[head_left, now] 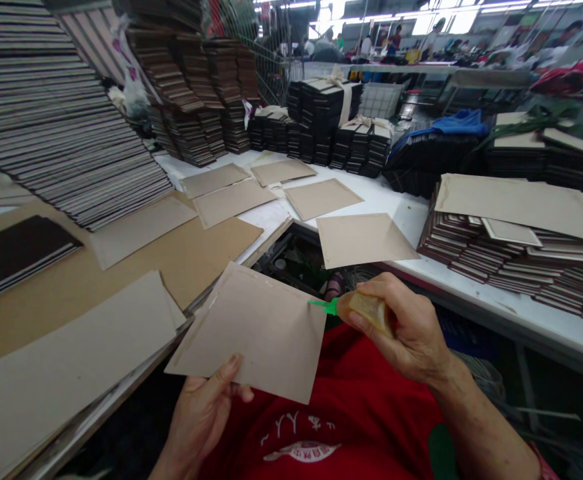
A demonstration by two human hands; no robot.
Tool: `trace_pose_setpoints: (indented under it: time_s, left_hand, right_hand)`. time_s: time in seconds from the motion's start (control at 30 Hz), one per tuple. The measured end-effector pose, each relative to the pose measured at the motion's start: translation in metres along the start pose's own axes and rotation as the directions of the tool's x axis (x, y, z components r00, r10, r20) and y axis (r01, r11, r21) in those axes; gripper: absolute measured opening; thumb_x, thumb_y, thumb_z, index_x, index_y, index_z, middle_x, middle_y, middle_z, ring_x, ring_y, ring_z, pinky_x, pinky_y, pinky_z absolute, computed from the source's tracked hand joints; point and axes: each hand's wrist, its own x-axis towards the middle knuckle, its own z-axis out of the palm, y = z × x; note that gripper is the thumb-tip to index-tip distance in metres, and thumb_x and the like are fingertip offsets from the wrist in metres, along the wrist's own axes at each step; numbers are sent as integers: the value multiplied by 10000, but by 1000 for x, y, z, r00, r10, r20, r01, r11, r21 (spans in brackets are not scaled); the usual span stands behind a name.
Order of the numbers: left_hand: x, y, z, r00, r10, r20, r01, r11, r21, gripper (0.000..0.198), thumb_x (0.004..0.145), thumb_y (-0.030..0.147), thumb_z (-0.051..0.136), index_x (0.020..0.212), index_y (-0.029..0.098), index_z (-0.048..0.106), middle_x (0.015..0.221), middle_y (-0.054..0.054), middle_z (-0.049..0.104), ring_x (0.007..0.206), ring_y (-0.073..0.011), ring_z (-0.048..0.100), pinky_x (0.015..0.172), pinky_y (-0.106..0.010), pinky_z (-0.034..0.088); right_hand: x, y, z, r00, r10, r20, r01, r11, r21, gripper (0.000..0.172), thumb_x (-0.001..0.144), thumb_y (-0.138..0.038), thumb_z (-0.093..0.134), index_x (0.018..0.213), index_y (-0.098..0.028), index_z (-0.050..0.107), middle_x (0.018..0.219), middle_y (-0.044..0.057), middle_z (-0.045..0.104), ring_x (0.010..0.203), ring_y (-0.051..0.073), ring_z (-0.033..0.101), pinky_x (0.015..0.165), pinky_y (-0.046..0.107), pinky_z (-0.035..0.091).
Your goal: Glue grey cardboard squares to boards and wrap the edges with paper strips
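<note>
My left hand grips a grey-beige cardboard sheet by its near edge, thumb on top and fingers beneath. The sheet is held tilted over my lap, and a thin shiny line runs near its upper left edges. In my right hand is a squeezed, amber-coloured glue bottle with a green nozzle. The nozzle tip points left, at the sheet's right part near its far edge. Whether the tip touches the sheet I cannot tell.
Several similar sheets lie on the white table ahead. Tall board stacks lean at the left, and more sheets lie below them. At the right is a pile of dark-edged boards. A dark gap separates the table parts.
</note>
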Motion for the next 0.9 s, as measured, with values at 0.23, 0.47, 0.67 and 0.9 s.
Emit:
trace_pose_setpoints:
  time_s: [0.23, 0.47, 0.67, 0.9]
  left_hand:
    - [-3, 1, 2, 1000, -6, 27, 6, 1000, -2, 589, 654, 183, 789, 1189, 246, 550, 902, 7, 648, 662, -155, 597, 351, -239, 525]
    - [-3, 9, 1, 999, 41, 3, -41, 999, -10, 597, 641, 169, 794, 1183, 255, 561, 980, -3, 657, 670, -151, 604, 350, -231, 528]
    - [1, 15, 3, 997, 72, -34, -73, 997, -32, 588, 604, 153, 812, 1142, 238, 591, 961, 4, 665, 650, -149, 613, 331, -221, 522]
    - [4, 24, 9, 998, 58, -4, -58, 997, -48, 506, 629, 149, 799, 1096, 216, 617, 883, 17, 666, 644, -147, 618, 345, -226, 541]
  right_hand:
    - [-2, 1, 2, 1000, 23, -20, -24, 1000, -8, 296, 802, -230, 640, 1073, -184, 530, 916, 46, 558, 764, 165, 555, 637, 293, 438]
    - [-4, 5, 0, 996, 72, -54, -75, 996, -41, 282, 805, -252, 636, 1064, -193, 541, 893, 43, 558, 710, 161, 557, 589, 286, 435]
    - [-11, 2, -3, 999, 33, -30, -32, 999, 39, 298, 792, -206, 643, 1069, -191, 536, 915, 51, 559, 722, 162, 551, 603, 295, 439]
    - [-10, -3, -8, 997, -34, -64, 39, 997, 65, 338, 793, -185, 632, 1113, -214, 525, 942, 67, 581, 750, 177, 564, 590, 306, 462]
